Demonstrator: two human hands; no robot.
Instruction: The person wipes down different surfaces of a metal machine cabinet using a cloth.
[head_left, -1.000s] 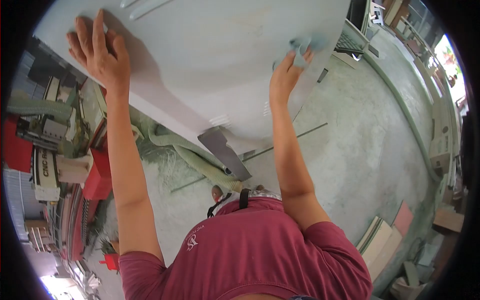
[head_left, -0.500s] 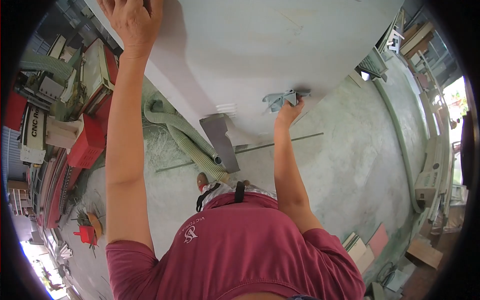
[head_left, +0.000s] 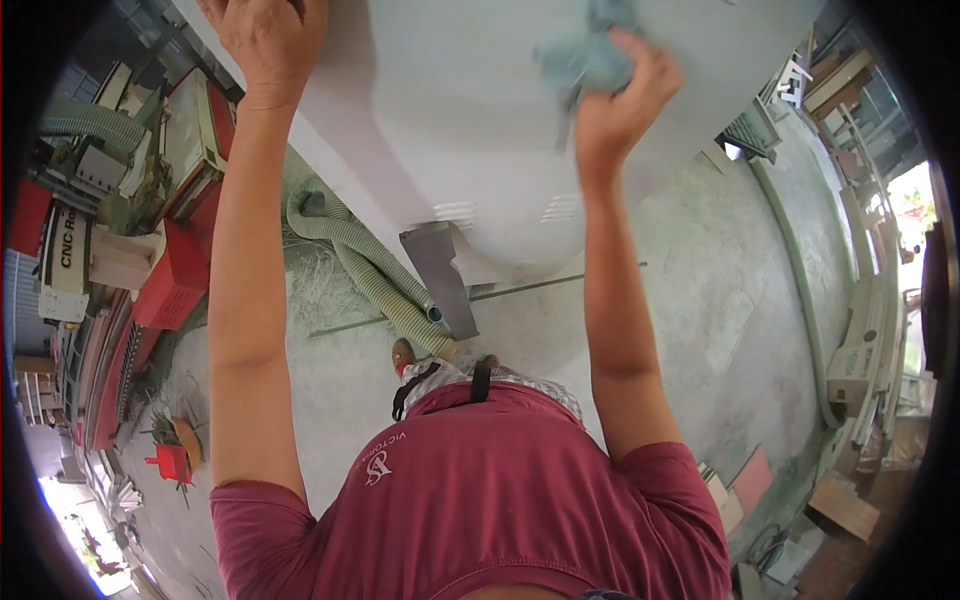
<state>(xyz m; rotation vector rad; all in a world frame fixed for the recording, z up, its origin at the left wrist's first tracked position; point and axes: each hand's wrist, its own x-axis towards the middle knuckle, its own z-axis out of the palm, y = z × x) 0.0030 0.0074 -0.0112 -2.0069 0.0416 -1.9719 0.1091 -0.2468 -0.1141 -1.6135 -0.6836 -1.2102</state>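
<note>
A large pale grey metal panel (head_left: 450,120) with vent slots stands in front of me, its surface lightly scuffed. My right hand (head_left: 632,105) is closed on a grey-blue cloth (head_left: 590,62), pressed to the upper part of the panel. Cloth and fingers are smeared by motion, and a loose end hangs below. At the panel's upper left edge is my left hand (head_left: 270,45), its back toward me. The top of the view cuts off most of its fingers, so their grip does not show.
Under the panel's lower left, a dark metal piece (head_left: 438,275) juts out beside a ribbed hose (head_left: 375,280) on the concrete floor. Red machinery (head_left: 172,280) stands at left, with a small red dustpan (head_left: 173,462) near it. Boards (head_left: 850,340) line the right side.
My right hand has moved the cloth up the panel from near the lower vents, uncovering the right vent slots. My left hand has stayed at the upper left edge.
</note>
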